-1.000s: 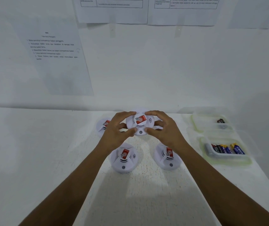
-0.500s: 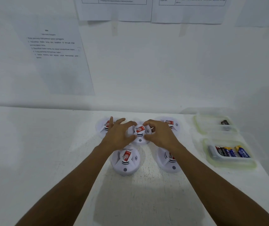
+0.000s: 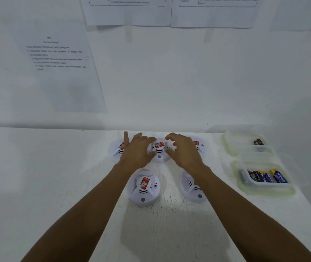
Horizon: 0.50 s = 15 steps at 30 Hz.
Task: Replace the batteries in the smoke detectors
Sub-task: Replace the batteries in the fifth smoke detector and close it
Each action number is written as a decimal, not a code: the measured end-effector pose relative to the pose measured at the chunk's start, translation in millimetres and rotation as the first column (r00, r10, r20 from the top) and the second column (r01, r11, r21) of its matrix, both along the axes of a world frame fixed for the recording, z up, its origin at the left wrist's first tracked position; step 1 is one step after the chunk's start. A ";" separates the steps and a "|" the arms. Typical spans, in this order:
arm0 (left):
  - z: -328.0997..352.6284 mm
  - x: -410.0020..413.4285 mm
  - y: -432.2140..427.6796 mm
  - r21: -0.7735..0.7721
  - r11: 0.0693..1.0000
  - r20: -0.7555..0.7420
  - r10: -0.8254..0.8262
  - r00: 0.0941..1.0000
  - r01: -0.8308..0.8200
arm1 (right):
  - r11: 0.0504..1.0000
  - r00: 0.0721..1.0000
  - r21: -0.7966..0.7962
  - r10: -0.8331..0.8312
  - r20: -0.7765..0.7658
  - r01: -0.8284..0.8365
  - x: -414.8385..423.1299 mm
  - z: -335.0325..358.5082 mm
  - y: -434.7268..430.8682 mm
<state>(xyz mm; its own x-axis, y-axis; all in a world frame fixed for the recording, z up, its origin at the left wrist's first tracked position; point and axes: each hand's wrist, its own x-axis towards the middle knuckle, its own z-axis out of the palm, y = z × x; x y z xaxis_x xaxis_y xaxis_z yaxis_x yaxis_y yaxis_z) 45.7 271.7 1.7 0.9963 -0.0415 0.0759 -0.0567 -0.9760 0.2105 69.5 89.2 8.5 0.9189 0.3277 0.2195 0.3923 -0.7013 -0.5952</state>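
Several white round smoke detectors with red labels lie on the white table. The back middle detector [image 3: 159, 152] rests on the table between my hands. My left hand [image 3: 137, 150] hovers at its left edge with the fingers spread and straight, partly covering the back left detector [image 3: 116, 148]. My right hand [image 3: 185, 152] is at its right side, fingers loosely curved and holding nothing, in front of the back right detector [image 3: 199, 144]. Two more detectors lie nearer me: front left [image 3: 144, 188], and front right [image 3: 191, 186] partly under my right forearm.
At the right stand two clear plastic containers: the far one [image 3: 228, 142] holds one dark battery [image 3: 258, 142], the near one [image 3: 264, 191] holds several batteries [image 3: 264, 176]. Printed sheets hang on the wall behind. The table's right edge runs past the containers.
Both hands held the middle detector up, set it down in the back row, and now the fingers have come off it and spread.
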 end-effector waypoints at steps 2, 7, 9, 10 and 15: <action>-0.2 1.9 -5.3 -0.071 0.997 0.048 -0.025 0.999 0.028 | 0.998 0.996 0.046 -0.038 0.084 0.034 2.5 7.4 -13.1; 6.1 17.7 -40.8 -0.160 0.964 0.081 -0.203 0.976 0.214 | 0.971 0.974 0.084 -0.225 0.007 0.224 16.8 16.3 -61.2; 5.0 28.9 -57.7 -0.143 0.954 0.024 -0.264 0.964 0.265 | 0.972 0.970 0.018 -0.234 -0.069 0.236 17.4 10.0 -75.6; 3.6 33.6 -65.4 -0.120 0.949 0.000 -0.294 0.956 0.292 | 0.973 0.967 -0.007 -0.230 -0.105 0.230 16.6 6.3 -80.3; 0.7 46.3 -94.0 -0.068 0.948 -0.094 -0.317 0.944 0.311 | 0.973 0.952 0.062 -0.203 -0.229 0.223 11.2 -1.4 -91.1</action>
